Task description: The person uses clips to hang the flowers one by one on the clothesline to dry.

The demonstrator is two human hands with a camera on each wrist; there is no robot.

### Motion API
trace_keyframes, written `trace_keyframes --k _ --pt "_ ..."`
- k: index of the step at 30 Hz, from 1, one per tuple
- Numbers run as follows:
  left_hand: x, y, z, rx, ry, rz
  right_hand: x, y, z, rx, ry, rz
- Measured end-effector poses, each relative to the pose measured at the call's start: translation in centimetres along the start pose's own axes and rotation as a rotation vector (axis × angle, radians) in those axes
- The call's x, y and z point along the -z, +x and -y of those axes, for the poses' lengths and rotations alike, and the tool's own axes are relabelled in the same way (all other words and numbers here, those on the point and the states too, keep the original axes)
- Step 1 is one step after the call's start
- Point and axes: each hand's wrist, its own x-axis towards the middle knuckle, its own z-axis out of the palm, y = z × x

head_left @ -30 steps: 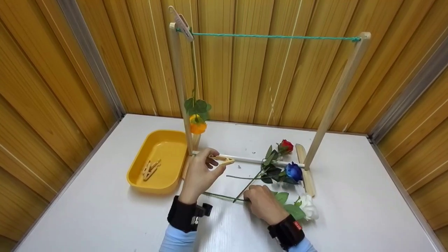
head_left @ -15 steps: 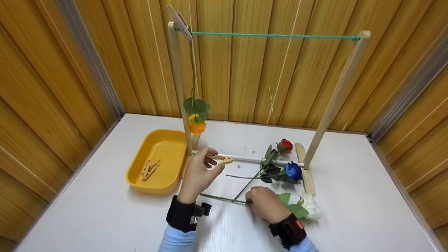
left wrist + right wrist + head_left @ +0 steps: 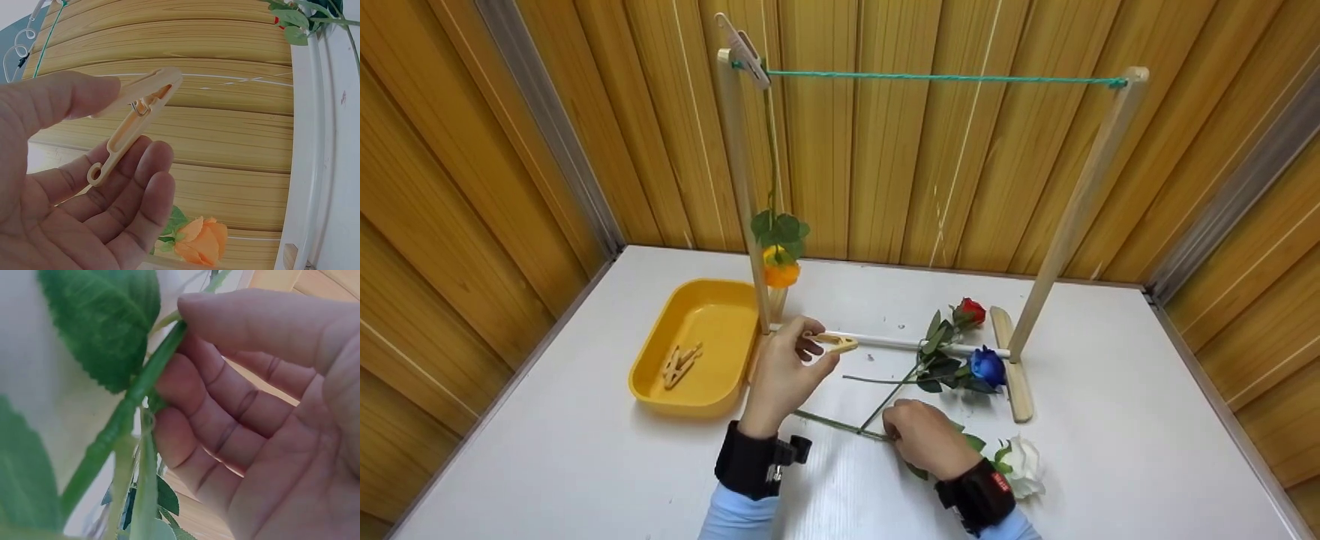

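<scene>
My left hand [image 3: 784,375] pinches a beige clothespin [image 3: 844,344] between thumb and fingers, above the table. In the left wrist view the thumb presses one arm of the clothespin [image 3: 128,128], and the other arm lies against the fingers. Low over the table my right hand [image 3: 928,439] pinches the stem of a white rose [image 3: 1023,468]. The right wrist view shows this green stem [image 3: 138,385] between thumb and fingertips, with leaves beside it. Just beyond that hand lie a blue rose [image 3: 987,366] and a red rose [image 3: 970,311], their stems crossing.
A wooden frame [image 3: 1069,217] carries a teal cord [image 3: 930,76] across its top. From the cord's left end a pinkish clothespin [image 3: 744,52] holds an orange rose [image 3: 781,270] upside down. On the left stands a yellow tub [image 3: 652,360] with beige clothespins [image 3: 681,366] in it.
The white rose's bloom has shifted toward the near side of the table, and its leaves have turned under my right hand. My left hand keeps the clothespin almost still.
</scene>
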Motion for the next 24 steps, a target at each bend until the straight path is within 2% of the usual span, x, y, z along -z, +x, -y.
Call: trace_keyframes --k 4,9,17,24 --pt "0.0 0.0 0.1 -0.005 -0.002 -0.006 -0.1 -0.1 0.0 0.007 -0.015 0.002" --pt "0.0 0.0 0.3 -0.024 0.0 -0.017 0.0 -0.1 0.0 0.044 -0.057 -0.056" --pt "0.3 0.1 -0.2 -0.023 -0.011 -0.059 1.2 -0.1 0.0 0.069 -0.028 -0.235" --pt "0.6 0.0 -0.6 -0.019 -0.072 -0.145 2.2 0.1 -0.2 0.039 0.061 -0.416"
